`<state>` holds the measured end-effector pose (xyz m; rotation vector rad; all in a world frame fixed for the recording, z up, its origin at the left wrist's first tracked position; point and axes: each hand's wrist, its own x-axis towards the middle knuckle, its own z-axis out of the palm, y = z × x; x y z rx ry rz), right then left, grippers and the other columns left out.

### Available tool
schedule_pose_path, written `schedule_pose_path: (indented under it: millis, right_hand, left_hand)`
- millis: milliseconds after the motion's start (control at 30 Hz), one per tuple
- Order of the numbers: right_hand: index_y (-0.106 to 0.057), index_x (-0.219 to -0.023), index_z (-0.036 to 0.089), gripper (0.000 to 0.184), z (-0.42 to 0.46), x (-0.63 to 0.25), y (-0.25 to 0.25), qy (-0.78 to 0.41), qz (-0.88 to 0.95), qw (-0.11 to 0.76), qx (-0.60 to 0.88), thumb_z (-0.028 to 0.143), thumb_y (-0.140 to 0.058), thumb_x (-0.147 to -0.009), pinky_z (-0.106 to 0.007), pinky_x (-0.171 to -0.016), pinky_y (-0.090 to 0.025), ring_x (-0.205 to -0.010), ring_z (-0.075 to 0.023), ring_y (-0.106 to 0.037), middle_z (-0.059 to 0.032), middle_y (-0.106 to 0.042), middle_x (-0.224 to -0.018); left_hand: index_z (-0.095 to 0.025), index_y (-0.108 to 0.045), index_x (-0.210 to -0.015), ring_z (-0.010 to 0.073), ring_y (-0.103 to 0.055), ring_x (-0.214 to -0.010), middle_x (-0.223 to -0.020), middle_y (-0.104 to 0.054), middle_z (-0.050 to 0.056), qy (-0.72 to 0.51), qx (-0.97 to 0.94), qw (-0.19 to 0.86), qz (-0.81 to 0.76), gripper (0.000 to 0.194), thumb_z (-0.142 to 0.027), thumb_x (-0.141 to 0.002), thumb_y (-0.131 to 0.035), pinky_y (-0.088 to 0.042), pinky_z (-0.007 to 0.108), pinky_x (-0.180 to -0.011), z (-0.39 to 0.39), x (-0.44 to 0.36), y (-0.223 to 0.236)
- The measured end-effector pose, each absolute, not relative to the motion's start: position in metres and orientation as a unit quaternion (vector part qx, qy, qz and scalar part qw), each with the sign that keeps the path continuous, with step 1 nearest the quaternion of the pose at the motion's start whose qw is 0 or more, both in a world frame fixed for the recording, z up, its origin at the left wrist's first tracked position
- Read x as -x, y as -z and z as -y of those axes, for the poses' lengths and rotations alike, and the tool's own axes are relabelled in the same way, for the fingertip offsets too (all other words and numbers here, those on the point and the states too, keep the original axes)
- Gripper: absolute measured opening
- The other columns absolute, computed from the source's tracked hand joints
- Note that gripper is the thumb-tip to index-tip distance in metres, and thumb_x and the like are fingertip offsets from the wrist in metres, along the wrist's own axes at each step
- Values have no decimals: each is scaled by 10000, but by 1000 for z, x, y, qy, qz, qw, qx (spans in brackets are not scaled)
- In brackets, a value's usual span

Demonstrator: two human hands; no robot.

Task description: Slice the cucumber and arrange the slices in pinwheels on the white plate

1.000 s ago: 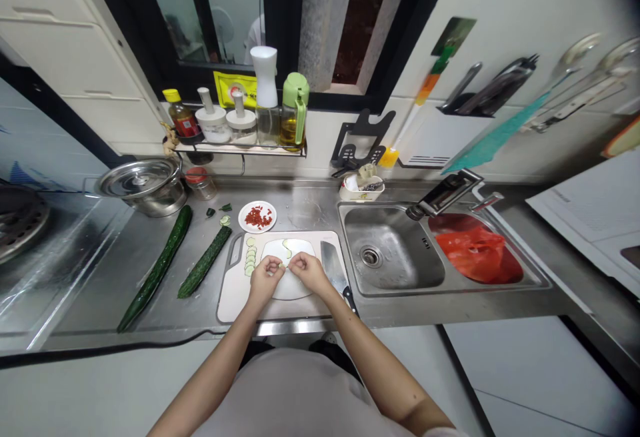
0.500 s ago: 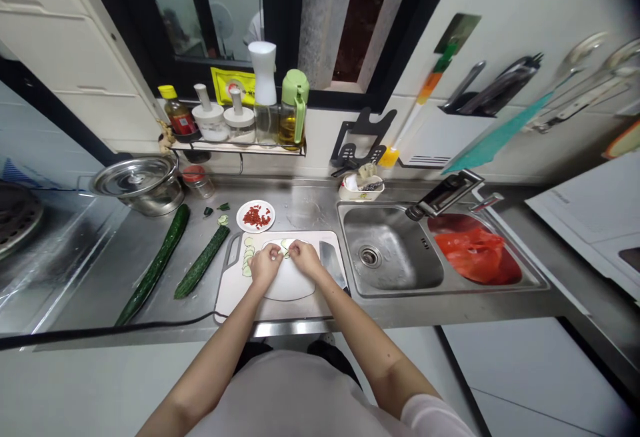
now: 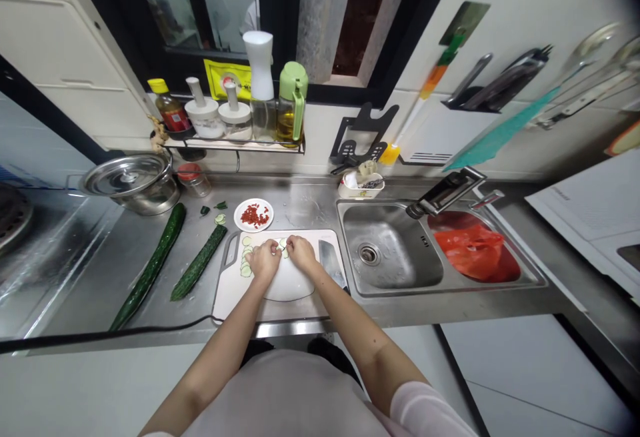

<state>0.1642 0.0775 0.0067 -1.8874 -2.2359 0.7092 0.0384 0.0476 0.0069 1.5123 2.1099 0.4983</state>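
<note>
My left hand (image 3: 265,261) and my right hand (image 3: 301,255) meet over the far part of a white plate (image 3: 287,285), fingers pinched. Thin cucumber slices (image 3: 283,243) show at and between the fingertips; how many each hand holds is too small to tell. The plate lies on a pale cutting board (image 3: 233,300). Left of my left hand, several more cucumber slices (image 3: 245,268) overlap in a row on the board. A wide-bladed knife (image 3: 330,260) rests on the board's right side. Beyond the board stands a small white dish (image 3: 241,222) with red berries (image 3: 255,215).
A cut cucumber (image 3: 199,263) and a long whole cucumber (image 3: 150,267) lie at the left. Farther back stand a lidded steel pot (image 3: 150,198) and a red-capped jar (image 3: 196,183). The sink (image 3: 400,277) is at the right, with a red plastic bag (image 3: 473,250). A black cable (image 3: 125,331) crosses the front edge.
Both hands stay over the plate with only slight finger movement at the slices. The whole view has shifted a little; the objects on the counter keep their places.
</note>
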Motion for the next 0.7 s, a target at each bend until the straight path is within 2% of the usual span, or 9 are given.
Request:
schedule_pose_path:
  millis: [433,567,700]
  right_hand:
    - [-617,-1064,182,234,-77,-160,-7,-174,771,16,612,190,-416,-944,-283,-796,-378,-1023,-216,-520,-104,-622,-1085]
    - [-610,-1082,192,233,-77,-160,-6,-172,771,14,613,200,-421,-944,-297,-805,-389,-1054,-228,-485,-107,-594,-1111]
    - [-610,-1086,204,234,-76,-160,-5,-165,770,23,616,227,-422,-949,-302,-808,-396,-1073,-232,-455,-106,-567,-1135]
  left_hand:
    - [-257,-651,-958,286,-544,-1001,-924,-702,63,-158,-586,215,-765,191,-280,-820,-520,-252,426,-879,-50,-41,-7]
    - [-252,-644,-1003,295,-528,-1015,-1001,-683,81,-149,-591,195,-768,218,-297,-817,-538,-261,427,-875,-50,-41,-6]
    - [-248,-643,-975,288,-526,-1008,-972,-688,77,-154,-595,197,-764,188,-310,-836,-533,-262,422,-872,-51,-42,-6]
